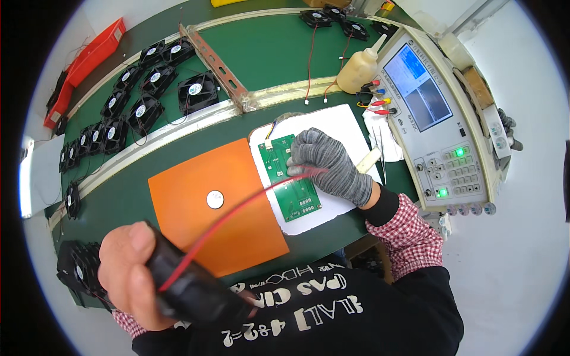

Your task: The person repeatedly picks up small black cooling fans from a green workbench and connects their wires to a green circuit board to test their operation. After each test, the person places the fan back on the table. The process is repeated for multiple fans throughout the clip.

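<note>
My bare left hand (127, 276), low at the left, is closed around a black cooling fan (193, 282) held up close and blurred. From the fan a red wire (237, 207) arcs right, across to my other hand. My right hand (326, 157), in a grey striped knit glove, rests with curled fingers at the right edge of a green circuit board (291, 199). What its fingertips pinch, if anything, is hidden. The board lies on a white foam pad (350, 121); a white connector with thin coloured wires (273, 129) sits at its top end.
Left of the pad lies an orange mat (178, 184) bearing a white disc (215, 199). A test instrument (439, 142) with a lit screen stands right, beside a squeeze bottle (358, 70) and tweezers (383, 157). Several black fans (145, 113) fill the left, near a metal rail (217, 68).
</note>
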Demonstrator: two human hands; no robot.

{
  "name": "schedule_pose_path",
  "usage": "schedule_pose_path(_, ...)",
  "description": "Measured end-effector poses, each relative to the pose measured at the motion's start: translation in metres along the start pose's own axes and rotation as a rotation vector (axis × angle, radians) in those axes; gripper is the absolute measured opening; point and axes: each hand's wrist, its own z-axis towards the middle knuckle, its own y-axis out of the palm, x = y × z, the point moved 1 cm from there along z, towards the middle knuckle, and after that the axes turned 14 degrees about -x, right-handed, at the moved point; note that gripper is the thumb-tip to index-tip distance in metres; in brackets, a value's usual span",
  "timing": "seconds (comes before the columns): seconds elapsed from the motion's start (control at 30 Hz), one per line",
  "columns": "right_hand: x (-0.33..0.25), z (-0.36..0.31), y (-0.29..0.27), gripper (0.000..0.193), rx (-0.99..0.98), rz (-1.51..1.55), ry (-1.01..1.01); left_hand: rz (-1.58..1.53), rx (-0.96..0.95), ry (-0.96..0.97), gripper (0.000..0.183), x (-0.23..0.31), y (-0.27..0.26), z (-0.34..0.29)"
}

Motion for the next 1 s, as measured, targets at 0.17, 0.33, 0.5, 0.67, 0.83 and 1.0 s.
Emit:
schedule_pose_path(0.17, -0.010, -0.003, -0.006, 0.015, -0.037, -0.114, 0.077, -0.236, -0.114, 0.116, 0.068, -0.032, 0.075, 0.076)
schedule_pose_path(0.33, -0.012, 0.003, 0.001, 0.016, 0.186, 0.307, 0.111, -0.008, -0.683, -0.356, 0.106, -0.148, 0.186, 0.048)
schedule_pose_path(0.5, -0.016, -0.003, -0.006, 0.053, 0.162, 0.609, 0.317, 0.042, -0.627, -0.444, 0.074, -0.139, 0.172, 0.065)
schedule_pose_path(0.67, -0.056, 0.006, 0.002, 0.066, -0.081, 0.630, 0.232, -0.422, -0.162, -0.057, 0.078, -0.030, 0.095, 0.068)
schedule_pose_path(0.83, -0.077, 0.006, 0.019, 0.022, -0.347, 0.629, -0.028, -0.511, -0.215, -0.060, 0.088, -0.016, 0.026, 0.045)
schedule_pose_path(1.0, -0.082, -0.001, -0.005, 0.016, -0.822, 0.751, -0.135, -0.037, 0.172, -0.221, 0.047, -0.105, 0.015, 0.012)
